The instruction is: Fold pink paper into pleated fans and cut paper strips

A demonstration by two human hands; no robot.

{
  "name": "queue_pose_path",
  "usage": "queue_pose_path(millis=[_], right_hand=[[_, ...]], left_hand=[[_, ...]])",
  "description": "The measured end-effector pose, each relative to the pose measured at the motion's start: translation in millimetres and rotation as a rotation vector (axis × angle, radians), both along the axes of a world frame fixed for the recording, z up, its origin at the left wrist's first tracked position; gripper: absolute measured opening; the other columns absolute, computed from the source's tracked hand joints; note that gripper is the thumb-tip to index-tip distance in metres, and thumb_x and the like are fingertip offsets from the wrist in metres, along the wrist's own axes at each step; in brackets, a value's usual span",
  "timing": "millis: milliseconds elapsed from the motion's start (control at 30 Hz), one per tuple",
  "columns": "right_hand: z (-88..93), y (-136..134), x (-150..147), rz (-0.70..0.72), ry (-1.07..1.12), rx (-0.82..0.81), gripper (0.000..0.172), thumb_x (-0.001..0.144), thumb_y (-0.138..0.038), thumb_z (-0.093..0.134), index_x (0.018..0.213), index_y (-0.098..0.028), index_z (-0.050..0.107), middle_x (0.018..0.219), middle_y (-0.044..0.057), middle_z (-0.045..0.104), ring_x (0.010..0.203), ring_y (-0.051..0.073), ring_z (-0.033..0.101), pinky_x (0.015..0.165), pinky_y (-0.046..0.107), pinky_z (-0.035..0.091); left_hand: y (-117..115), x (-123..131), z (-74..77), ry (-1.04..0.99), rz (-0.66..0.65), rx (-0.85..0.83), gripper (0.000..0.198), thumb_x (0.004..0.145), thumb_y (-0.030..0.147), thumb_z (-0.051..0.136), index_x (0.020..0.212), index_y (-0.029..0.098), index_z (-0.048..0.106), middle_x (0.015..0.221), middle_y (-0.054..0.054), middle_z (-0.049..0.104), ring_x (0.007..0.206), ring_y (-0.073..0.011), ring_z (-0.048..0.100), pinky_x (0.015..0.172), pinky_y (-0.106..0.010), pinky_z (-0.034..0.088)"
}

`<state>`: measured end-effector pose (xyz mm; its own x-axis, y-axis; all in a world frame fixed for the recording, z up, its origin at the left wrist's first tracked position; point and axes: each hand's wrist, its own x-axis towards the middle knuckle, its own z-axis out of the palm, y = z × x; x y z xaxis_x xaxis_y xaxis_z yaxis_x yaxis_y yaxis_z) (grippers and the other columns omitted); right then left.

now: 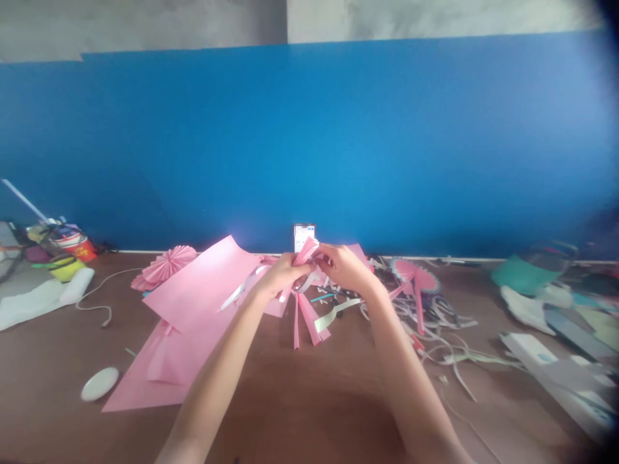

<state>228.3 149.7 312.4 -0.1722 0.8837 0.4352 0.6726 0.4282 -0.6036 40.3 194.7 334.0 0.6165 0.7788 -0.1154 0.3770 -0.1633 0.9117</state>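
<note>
Pink paper strips point(304, 319): where are they?

They fan down below the folded pink paper bunch point(305, 252) you hold above the brown tabletop point(290, 425), between your left hand point(280, 276) and your right hand point(342, 267).

Are your hands apart?

No, they're together, both clamped on that bunch, and a white paper strip point(242, 288) runs out beside your left hand.

What's around me?

Large pink sheets point(193, 287) lie to your left, with a pink paper rosette point(164, 267) just beyond them. To your right, a pink paper fan point(414, 277) sits among white paper scraps point(435, 322).
</note>
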Motion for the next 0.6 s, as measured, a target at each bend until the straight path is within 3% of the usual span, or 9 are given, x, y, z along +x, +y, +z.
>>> queue_pose_path(millis=[167, 333, 433, 600], right_hand=[[-4.9, 3.2, -2.7, -0.028, -0.078, 0.029, 0.016, 0.089, -0.009, 0.047, 0.083, -0.019, 0.058, 0.079, 0.003, 0.064, 0.065, 0.015, 0.050, 0.060, 0.025, 0.029], [-4.3, 3.4, -1.4, -0.041, -0.027, 0.059, 0.025, 0.081, -0.001, 0.045, 0.084, -0.018, 0.062, 0.081, 0.003, 0.066, 0.065, 0.014, 0.051, 0.060, 0.024, 0.030], [-0.4, -0.2, 2.3, -0.020, 0.040, 0.037, 0.021, 0.084, -0.006, 0.048, 0.083, -0.018, 0.066, 0.077, 0.001, 0.067, 0.061, 0.012, 0.049, 0.059, 0.023, 0.032], [2.1, -4.7, 8.9, 0.055, 0.146, -0.013, 0.020, 0.089, -0.016, 0.056, 0.101, -0.019, 0.072, 0.091, 0.002, 0.074, 0.070, 0.013, 0.060, 0.065, 0.023, 0.041]], left_hand=[[-1.7, 1.4, 1.8, 0.001, 0.032, -0.018, 0.037, 0.084, 0.047, 0.068, 0.067, 0.017, 0.055, 0.050, 0.004, 0.049, 0.045, -0.0086, 0.046, 0.047, -0.023, 0.033], [1.4, -0.2, -2.8, -0.024, -0.020, -0.039, 0.033, 0.085, 0.044, 0.067, 0.070, 0.017, 0.057, 0.053, 0.003, 0.051, 0.046, -0.0088, 0.047, 0.048, -0.023, 0.035], [2.6, -1.2, -4.5, -0.030, -0.046, -0.041, 0.033, 0.086, 0.043, 0.066, 0.069, 0.017, 0.055, 0.053, 0.003, 0.051, 0.045, -0.0086, 0.047, 0.047, -0.023, 0.036], [3.6, -2.0, -5.3, -0.019, -0.012, -0.020, 0.034, 0.085, 0.046, 0.067, 0.072, 0.017, 0.057, 0.053, 0.003, 0.051, 0.044, -0.0090, 0.047, 0.046, -0.023, 0.035]])
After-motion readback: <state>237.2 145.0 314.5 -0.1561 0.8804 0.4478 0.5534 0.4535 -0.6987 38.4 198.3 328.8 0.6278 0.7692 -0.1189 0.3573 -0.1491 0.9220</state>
